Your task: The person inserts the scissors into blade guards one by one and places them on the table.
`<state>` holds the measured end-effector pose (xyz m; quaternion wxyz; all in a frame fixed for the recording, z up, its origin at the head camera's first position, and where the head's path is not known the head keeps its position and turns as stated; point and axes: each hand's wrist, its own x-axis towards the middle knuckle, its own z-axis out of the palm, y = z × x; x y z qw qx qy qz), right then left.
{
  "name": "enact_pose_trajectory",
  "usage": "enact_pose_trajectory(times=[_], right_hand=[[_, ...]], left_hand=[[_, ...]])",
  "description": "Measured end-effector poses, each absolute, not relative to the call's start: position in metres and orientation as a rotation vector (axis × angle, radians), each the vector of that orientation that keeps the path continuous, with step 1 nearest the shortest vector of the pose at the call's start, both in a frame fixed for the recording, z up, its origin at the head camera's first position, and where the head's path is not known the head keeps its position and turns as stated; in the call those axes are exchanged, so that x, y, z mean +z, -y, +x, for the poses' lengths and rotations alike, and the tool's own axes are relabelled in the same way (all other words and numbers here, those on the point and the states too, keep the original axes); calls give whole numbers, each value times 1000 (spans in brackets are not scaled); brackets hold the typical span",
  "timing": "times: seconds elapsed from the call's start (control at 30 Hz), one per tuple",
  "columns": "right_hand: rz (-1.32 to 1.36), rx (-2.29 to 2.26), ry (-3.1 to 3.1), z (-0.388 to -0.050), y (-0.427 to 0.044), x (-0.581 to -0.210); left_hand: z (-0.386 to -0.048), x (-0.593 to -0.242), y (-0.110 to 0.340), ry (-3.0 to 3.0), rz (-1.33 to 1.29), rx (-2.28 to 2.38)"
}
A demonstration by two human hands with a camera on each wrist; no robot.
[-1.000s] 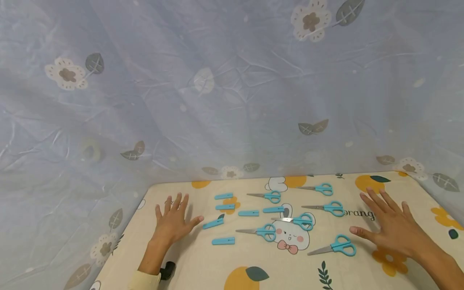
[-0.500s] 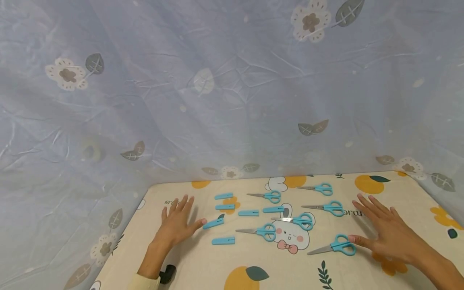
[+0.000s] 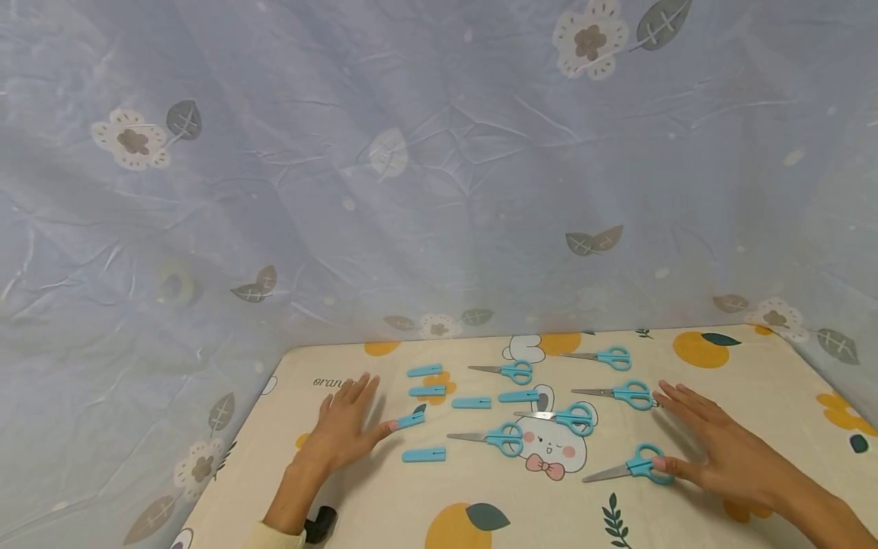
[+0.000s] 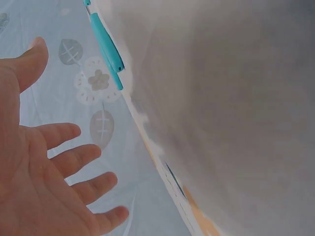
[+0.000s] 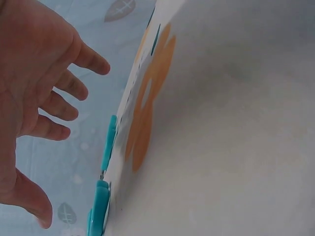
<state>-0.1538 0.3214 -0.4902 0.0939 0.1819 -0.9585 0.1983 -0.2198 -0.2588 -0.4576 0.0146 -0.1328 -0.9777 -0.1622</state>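
Several scissors with light blue handles lie on the table, and left of them are several light blue blade caps. My left hand [image 3: 341, 428] hovers with fingers spread. Its thumb overlaps the end of one blade cap [image 3: 412, 420] in the head view; whether it touches, I cannot tell. The left wrist view shows the palm holding nothing, apart from a cap [image 4: 105, 42]. My right hand [image 3: 730, 450] hovers at the right, its thumb over the handle of the nearest scissors [image 3: 634, 467]. In the right wrist view the fingers stand apart from the scissors handle [image 5: 100, 206].
A cream cloth [image 3: 370, 511] with oranges, flowers and a rabbit print covers the table. Pale blue-grey patterned sheeting [image 3: 439, 229] stands behind it and at both sides. Another cap [image 3: 424, 455] and scissors [image 3: 488, 436] lie nearer the front.
Both hands have moved inward: the left one rightward towards the blade caps, the right one leftward towards the scissors. Scissors and caps have stayed in place.
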Motion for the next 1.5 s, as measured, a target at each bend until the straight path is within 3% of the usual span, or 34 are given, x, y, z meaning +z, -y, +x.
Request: enact_pose_trajectory(times=[0.6, 1.5], right_hand=[[503, 636, 2967, -152, -306, -478], [679, 565, 2917, -155, -303, -484]], left_hand=[[-215, -458, 242, 3019, -483, -650], [-218, -457, 228, 2979, -830, -932]])
